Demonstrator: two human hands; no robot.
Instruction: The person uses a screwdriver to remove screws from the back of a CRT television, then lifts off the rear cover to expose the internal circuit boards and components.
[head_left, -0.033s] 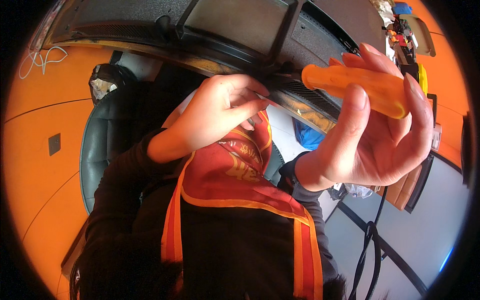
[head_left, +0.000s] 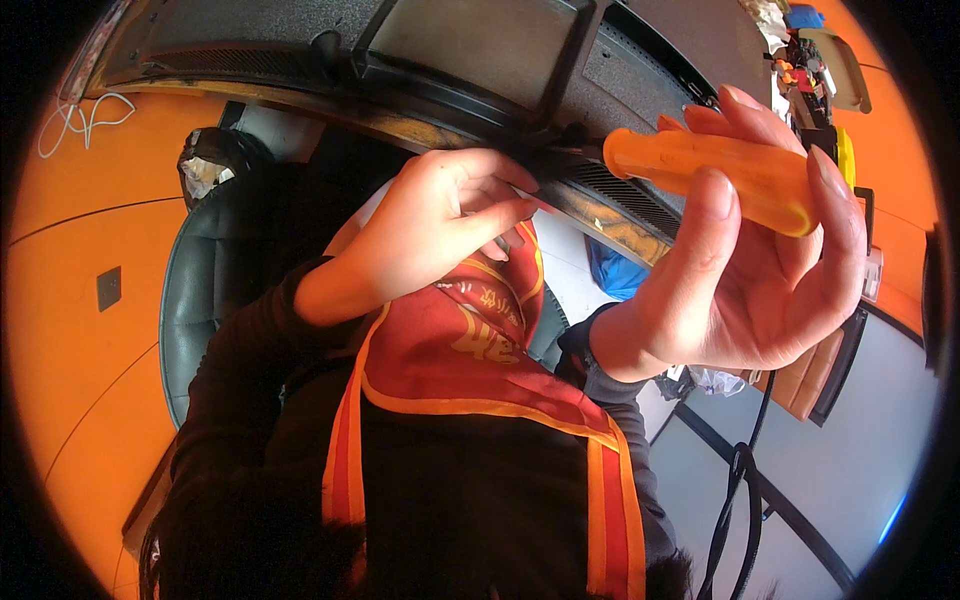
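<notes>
My right hand (head_left: 740, 260) grips the orange translucent handle of a screwdriver (head_left: 710, 170), thumb on the near side and fingers round the far side. The handle lies nearly level, its narrow collar to the left and its rounded butt to the right. A dark shaft seems to run left from the collar, hard to make out against the black surface behind. Left of it, my left hand (head_left: 430, 225) is closed in a loose pinch above a red apron (head_left: 480, 350) with orange trim. Anything between its fingertips is hidden.
A black panel (head_left: 470, 45) with a raised rectangular frame fills the far side. Beside me at left stand a dark chair (head_left: 200, 300) and a black bag (head_left: 225, 160). A blue bag (head_left: 612, 268) lies below the panel's edge. Black cables (head_left: 735, 500) hang at lower right.
</notes>
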